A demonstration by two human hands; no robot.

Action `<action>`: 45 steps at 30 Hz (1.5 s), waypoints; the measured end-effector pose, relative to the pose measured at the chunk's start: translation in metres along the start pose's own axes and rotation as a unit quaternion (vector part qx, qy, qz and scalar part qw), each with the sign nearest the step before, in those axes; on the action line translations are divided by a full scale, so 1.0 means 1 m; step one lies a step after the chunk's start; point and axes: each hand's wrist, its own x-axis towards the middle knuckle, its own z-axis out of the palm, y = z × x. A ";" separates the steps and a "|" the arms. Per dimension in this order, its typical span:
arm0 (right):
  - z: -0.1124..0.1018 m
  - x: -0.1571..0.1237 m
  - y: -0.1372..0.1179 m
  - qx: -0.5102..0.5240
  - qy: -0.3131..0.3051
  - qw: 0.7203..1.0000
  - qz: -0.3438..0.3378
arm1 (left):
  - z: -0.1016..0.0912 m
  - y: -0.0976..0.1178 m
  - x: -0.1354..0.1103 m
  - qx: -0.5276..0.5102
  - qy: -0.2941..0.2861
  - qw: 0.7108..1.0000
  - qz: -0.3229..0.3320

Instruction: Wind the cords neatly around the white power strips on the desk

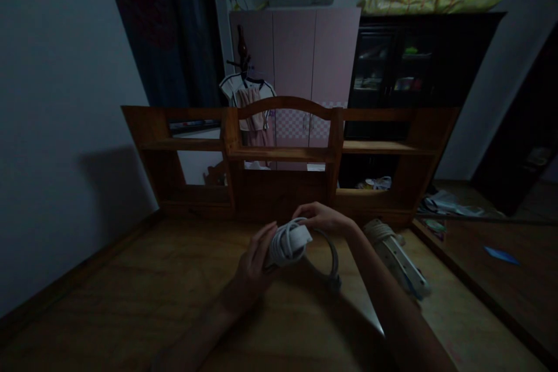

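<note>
Coiled white cord (285, 246) fills the grip of my left hand (254, 267); my right hand (323, 219) is at its upper loops, whether pinching I cannot tell.

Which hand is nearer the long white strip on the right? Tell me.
Right. The right hand is left of the strip; the left hand, around the cable bundle, is farther left.

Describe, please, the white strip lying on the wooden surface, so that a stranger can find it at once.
Find the wooden shelf unit at the back of the wooden surface. In front of its right end lies the white strip, with cord bundled at its far end. Unlike the cord-wrapped white block in the left hand, it lies unheld, its long body showing.
</note>
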 end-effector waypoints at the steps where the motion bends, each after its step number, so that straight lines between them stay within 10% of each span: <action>1: -0.001 0.002 0.005 -0.015 0.018 1.000 0.006 | 0.002 -0.001 0.002 -0.026 0.018 0.999 -0.030; 5: 0.001 0.008 0.016 -0.124 0.129 0.984 0.021 | 0.007 -0.009 0.013 -0.104 0.089 0.959 -0.248; 9: 0.006 0.011 0.007 -0.350 0.253 0.902 -0.023 | 0.004 -0.027 0.020 -0.217 0.129 0.882 -0.397; 15: 0.014 0.007 -0.016 -0.523 0.230 0.817 0.077 | -0.001 -0.051 0.021 -0.419 0.149 0.750 -0.490; 21: 0.013 -0.005 -0.018 -0.517 0.169 0.820 0.178 | -0.007 -0.063 0.027 -0.454 0.202 0.649 -0.576; 26: 0.026 -0.006 -0.044 -0.480 0.123 0.856 0.148 | -0.006 -0.072 0.022 -0.422 0.218 0.663 -0.579; 36: 0.065 -0.013 -0.097 -0.579 0.224 0.776 -0.110 | 0.000 -0.068 0.017 -0.295 0.148 0.787 -0.521; 41: 0.065 -0.019 -0.106 -0.490 0.223 0.826 -0.165 | 0.001 -0.051 0.022 -0.212 0.089 0.881 -0.414; 45: 0.076 -0.023 -0.115 -0.437 0.161 0.867 -0.176 | 0.000 -0.045 0.024 -0.197 0.114 0.884 -0.407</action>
